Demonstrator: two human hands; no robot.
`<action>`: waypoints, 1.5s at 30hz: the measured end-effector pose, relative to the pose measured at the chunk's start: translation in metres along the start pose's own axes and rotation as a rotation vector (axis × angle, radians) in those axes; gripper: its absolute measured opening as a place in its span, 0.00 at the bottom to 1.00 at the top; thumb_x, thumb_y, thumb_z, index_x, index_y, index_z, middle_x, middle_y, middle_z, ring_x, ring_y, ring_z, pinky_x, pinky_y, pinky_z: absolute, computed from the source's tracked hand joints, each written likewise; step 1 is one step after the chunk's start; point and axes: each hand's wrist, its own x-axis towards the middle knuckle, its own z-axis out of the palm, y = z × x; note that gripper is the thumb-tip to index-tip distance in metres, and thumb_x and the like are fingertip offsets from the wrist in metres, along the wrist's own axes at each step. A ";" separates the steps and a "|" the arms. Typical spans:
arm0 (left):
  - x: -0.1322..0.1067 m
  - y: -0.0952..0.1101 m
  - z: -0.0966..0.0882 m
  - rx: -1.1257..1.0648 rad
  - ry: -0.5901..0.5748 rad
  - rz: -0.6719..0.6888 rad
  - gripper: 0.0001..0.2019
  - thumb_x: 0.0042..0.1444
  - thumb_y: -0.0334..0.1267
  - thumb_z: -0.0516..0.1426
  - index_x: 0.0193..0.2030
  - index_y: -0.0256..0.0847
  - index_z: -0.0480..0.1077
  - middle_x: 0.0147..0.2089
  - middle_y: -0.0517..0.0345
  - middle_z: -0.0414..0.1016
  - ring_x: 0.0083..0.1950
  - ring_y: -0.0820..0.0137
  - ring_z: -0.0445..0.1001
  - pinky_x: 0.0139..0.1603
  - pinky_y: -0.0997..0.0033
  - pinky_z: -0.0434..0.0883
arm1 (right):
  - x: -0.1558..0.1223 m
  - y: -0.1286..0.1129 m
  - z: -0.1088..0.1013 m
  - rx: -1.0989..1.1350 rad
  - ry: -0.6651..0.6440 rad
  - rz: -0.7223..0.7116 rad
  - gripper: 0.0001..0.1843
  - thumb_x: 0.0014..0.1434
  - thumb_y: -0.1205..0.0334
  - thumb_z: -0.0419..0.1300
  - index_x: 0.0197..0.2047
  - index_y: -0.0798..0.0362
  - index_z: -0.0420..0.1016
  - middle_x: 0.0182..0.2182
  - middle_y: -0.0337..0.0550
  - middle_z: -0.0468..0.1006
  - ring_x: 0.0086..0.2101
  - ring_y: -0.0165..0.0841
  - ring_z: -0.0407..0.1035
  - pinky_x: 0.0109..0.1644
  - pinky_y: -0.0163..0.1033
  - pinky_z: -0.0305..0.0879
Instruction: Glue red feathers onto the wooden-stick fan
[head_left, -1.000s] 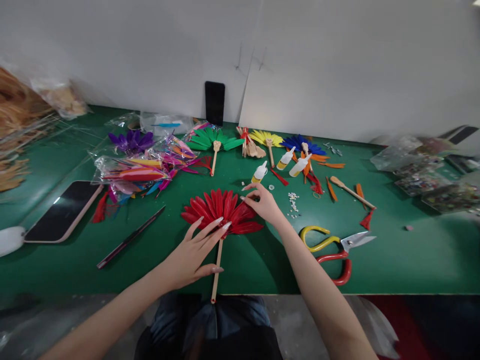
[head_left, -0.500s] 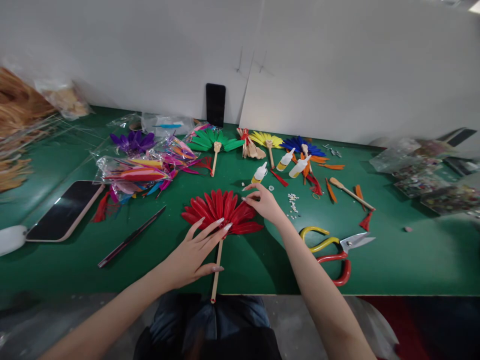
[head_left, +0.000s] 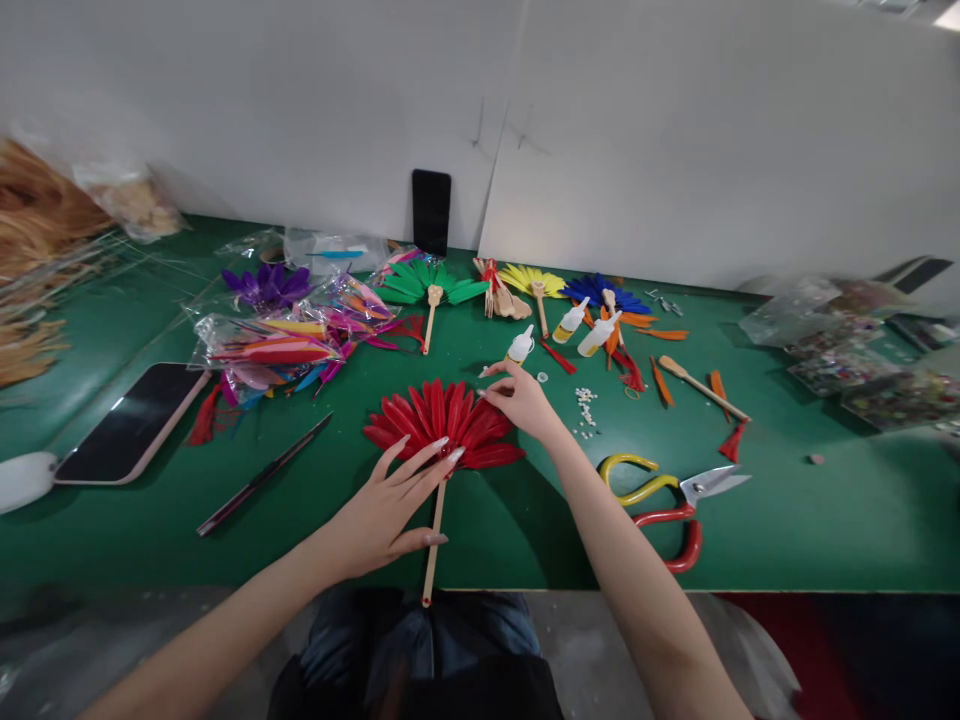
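A red feather fan (head_left: 439, 418) on a thin wooden stick (head_left: 432, 540) lies on the green table (head_left: 795, 510) in front of me. My left hand (head_left: 390, 505) rests flat on the fan's base and the stick, fingers spread. My right hand (head_left: 523, 400) is at the fan's upper right edge, fingers pinched on a red feather tip. Several small white glue bottles (head_left: 519, 346) stand just beyond it, and small white beads (head_left: 586, 408) lie to its right.
Scissors with yellow and red handles (head_left: 664, 495) lie right of my forearm. Bags of coloured feathers (head_left: 285, 340), a phone (head_left: 129, 422) and a dark rod (head_left: 262, 475) lie left. Green (head_left: 429, 280), yellow (head_left: 534, 278) and blue (head_left: 604, 292) fans lie at the back, near an upright phone (head_left: 430, 210).
My right hand has shifted slightly up and left along the fan's edge. My left hand and the fan have stayed put.
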 end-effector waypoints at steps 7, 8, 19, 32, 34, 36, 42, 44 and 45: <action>0.001 -0.001 0.001 -0.012 0.005 0.000 0.39 0.63 0.55 0.45 0.71 0.40 0.27 0.70 0.51 0.50 0.72 0.63 0.41 0.67 0.58 0.31 | 0.002 -0.010 0.001 -0.034 0.012 0.010 0.10 0.51 0.62 0.59 0.38 0.49 0.64 0.25 0.36 0.78 0.28 0.35 0.71 0.32 0.38 0.62; 0.001 -0.001 0.001 -0.016 0.005 -0.002 0.39 0.63 0.55 0.45 0.71 0.40 0.27 0.70 0.51 0.50 0.72 0.63 0.42 0.67 0.58 0.31 | 0.001 -0.011 0.001 -0.041 0.012 0.007 0.10 0.51 0.62 0.59 0.38 0.49 0.64 0.24 0.36 0.78 0.28 0.35 0.71 0.32 0.38 0.62; 0.000 0.000 0.000 -0.029 -0.007 -0.011 0.38 0.64 0.55 0.43 0.71 0.41 0.26 0.71 0.52 0.48 0.72 0.63 0.41 0.67 0.57 0.31 | -0.005 -0.020 -0.003 -0.084 0.032 -0.028 0.10 0.53 0.63 0.57 0.39 0.48 0.63 0.23 0.34 0.77 0.26 0.35 0.69 0.32 0.38 0.61; -0.001 0.000 -0.001 -0.016 0.012 -0.002 0.39 0.63 0.55 0.45 0.71 0.41 0.26 0.70 0.51 0.49 0.71 0.63 0.43 0.68 0.58 0.34 | 0.002 -0.010 0.009 -0.159 0.048 -0.030 0.09 0.53 0.65 0.57 0.39 0.48 0.64 0.24 0.35 0.76 0.29 0.35 0.72 0.35 0.39 0.64; -0.001 -0.001 -0.001 -0.002 0.025 -0.008 0.40 0.63 0.55 0.45 0.71 0.40 0.25 0.70 0.51 0.49 0.71 0.62 0.43 0.67 0.58 0.35 | 0.002 -0.008 0.010 -0.155 0.053 -0.026 0.09 0.52 0.65 0.57 0.39 0.48 0.65 0.25 0.35 0.76 0.29 0.35 0.72 0.36 0.39 0.64; -0.002 -0.002 0.000 0.010 0.046 -0.026 0.40 0.64 0.54 0.45 0.70 0.39 0.24 0.70 0.49 0.49 0.71 0.61 0.42 0.67 0.57 0.36 | 0.002 -0.008 0.010 -0.147 0.057 -0.027 0.09 0.52 0.65 0.58 0.39 0.48 0.65 0.25 0.35 0.76 0.29 0.35 0.72 0.36 0.39 0.65; -0.002 -0.003 0.002 0.016 0.066 -0.058 0.40 0.64 0.54 0.44 0.70 0.39 0.23 0.71 0.48 0.47 0.71 0.59 0.41 0.67 0.56 0.37 | 0.003 -0.005 0.010 -0.119 0.076 -0.050 0.09 0.53 0.65 0.58 0.39 0.49 0.66 0.26 0.36 0.76 0.30 0.35 0.72 0.38 0.41 0.66; -0.002 -0.003 0.001 0.010 0.058 -0.053 0.40 0.64 0.55 0.44 0.70 0.39 0.24 0.71 0.48 0.47 0.71 0.59 0.42 0.67 0.55 0.38 | 0.003 -0.003 0.010 -0.109 0.079 -0.056 0.09 0.53 0.65 0.58 0.39 0.49 0.66 0.25 0.36 0.76 0.30 0.35 0.72 0.38 0.41 0.66; -0.002 -0.003 0.001 0.007 0.053 -0.051 0.40 0.64 0.55 0.44 0.70 0.39 0.24 0.71 0.48 0.47 0.71 0.59 0.42 0.67 0.55 0.38 | 0.003 -0.002 0.011 -0.101 0.081 -0.059 0.09 0.53 0.64 0.58 0.39 0.49 0.66 0.25 0.36 0.76 0.30 0.35 0.72 0.38 0.41 0.66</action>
